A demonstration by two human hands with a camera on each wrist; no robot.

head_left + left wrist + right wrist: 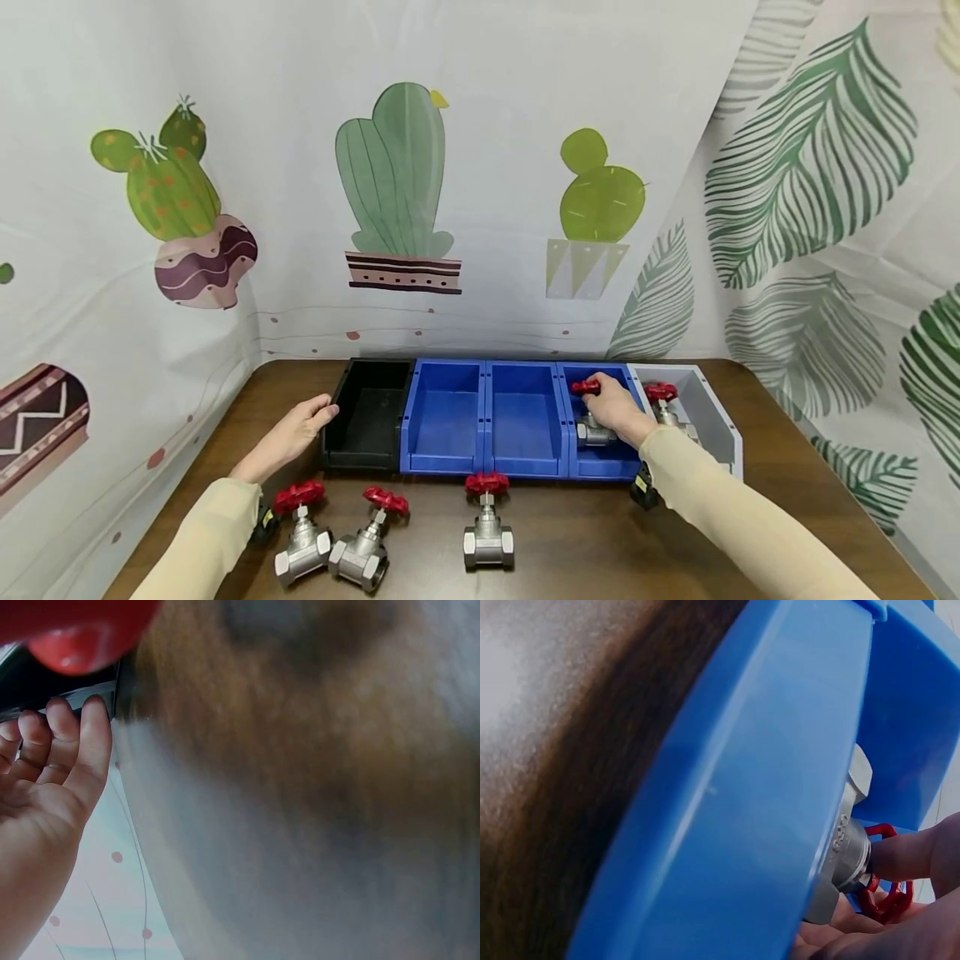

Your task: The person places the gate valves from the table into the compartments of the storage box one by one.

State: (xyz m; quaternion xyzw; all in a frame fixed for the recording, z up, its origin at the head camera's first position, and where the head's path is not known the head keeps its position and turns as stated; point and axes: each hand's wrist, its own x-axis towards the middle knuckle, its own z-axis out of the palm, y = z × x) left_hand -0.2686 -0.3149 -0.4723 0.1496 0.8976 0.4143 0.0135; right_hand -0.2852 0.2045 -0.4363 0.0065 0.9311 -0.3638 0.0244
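Observation:
My right hand (pixel 617 408) grips a metal gate valve (pixel 594 433) by its red handwheel (pixel 585 387) and neck, inside the rightmost blue bin (pixel 609 468). In the right wrist view, fingers (pixel 904 856) bend around the valve's neck under the handwheel (pixel 889 904); the bin's front wall (pixel 757 780) hides part of the valve body. At the far left, my left hand (pixel 296 429) touches the side of the black bin (pixel 360 461). The left wrist view shows its fairly straight fingers (pixel 94 735) against the bin's edge (pixel 97 696).
Two blue bins (pixel 444 463) (pixel 527 467) stand between the black bin and the right one. A grey bin (pixel 716 408) at the right end holds a red-wheeled valve (pixel 662 393). In front stand valves at left (pixel 303 546), beside it (pixel 363 554) and at middle (pixel 488 537).

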